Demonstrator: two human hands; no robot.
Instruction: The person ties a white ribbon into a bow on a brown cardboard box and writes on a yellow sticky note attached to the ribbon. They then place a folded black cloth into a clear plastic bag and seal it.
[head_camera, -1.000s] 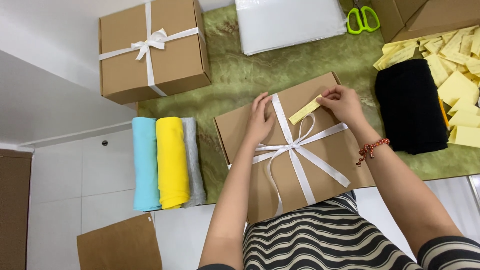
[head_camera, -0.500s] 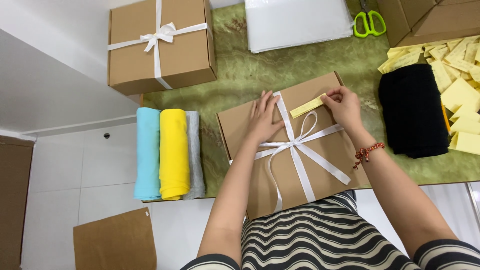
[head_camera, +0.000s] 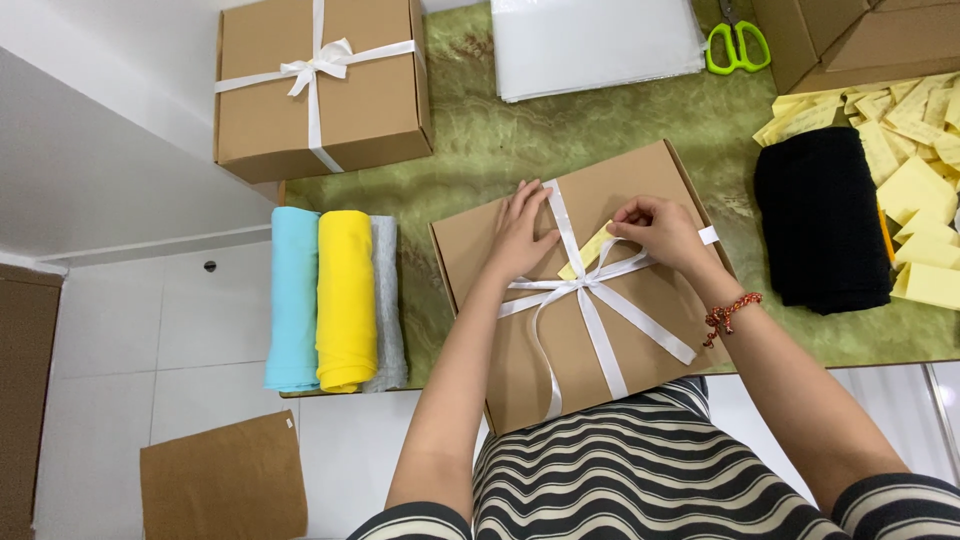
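Green marbled stone forms the surface (head_camera: 480, 150), with white floor tiles showing past its left and near edges. At the near edge, right in front of the person, a brown cardboard box (head_camera: 640, 350) lies wrapped in white ribbon (head_camera: 590, 320) that crosses over the lid.

The left hand (head_camera: 520, 238) lies flat on the lid beside the ribbon, fingers spread and open, gripping nothing, just pressing the box down. The right hand (head_camera: 660, 232) has its fingers pinched closed on a small yellow card (head_camera: 590, 250), which sits slanted against the ribbon just above the knot. One end of the card appears to be under the lengthwise band, though I cannot tell how deep it goes.

To do this well, I would judge that the flat hand should keep the lid steady while the card slides along the ribbon, not across it, so the knot is not pulled loose.

At the far left corner stands a second box (head_camera: 320, 90), already tied with a bow. Along the left edge lie rolled cloths (head_camera: 345, 300) in blue, yellow and grey. White sheets (head_camera: 600, 45) and green scissors (head_camera: 738, 48) lie at the far edge, and a black folded cloth (head_camera: 825, 220) and a heap of yellow cards (head_camera: 920, 150) lie to the right.
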